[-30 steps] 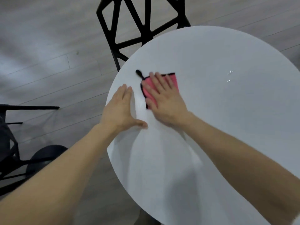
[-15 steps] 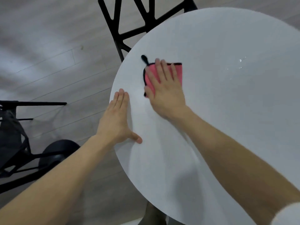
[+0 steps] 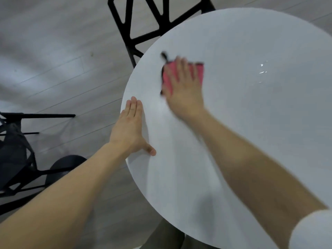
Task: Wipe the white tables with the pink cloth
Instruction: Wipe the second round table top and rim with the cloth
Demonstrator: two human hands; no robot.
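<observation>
mostly hidden, the pink cloth (image 3: 199, 73) lies flat on the round white table (image 3: 251, 150), in the table's far left part, under the right hand (image 3: 183, 92). that hand is spread flat, fingers straight and slightly apart, pressing down on the cloth. both are smeared by blur, so the fingertips and the cloth's black edging are hard to trace. only pink strips show on either side of the fingers, and a small black loop (image 3: 163, 55) sticks out at the cloth's far left corner.

the left hand (image 3: 129, 130) rests palm down on the table's left rim, fingers straight and pressed together, thumb stretched sideways onto the tabletop.

a few bright glints (image 3: 262, 68) sit on the table right of the cloth; water or reflected light, i cannot tell. the table's right side is cut off by the frame.

a white sleeve (image 3: 312, 230) shows at the table's near right, cropped. beyond the table's far edge a black lattice chair (image 3: 143, 24) is partly covered by the tabletop. left of the table, on the pale plank floor (image 3: 53, 51), another dark chair (image 3: 16, 150) is cropped.
</observation>
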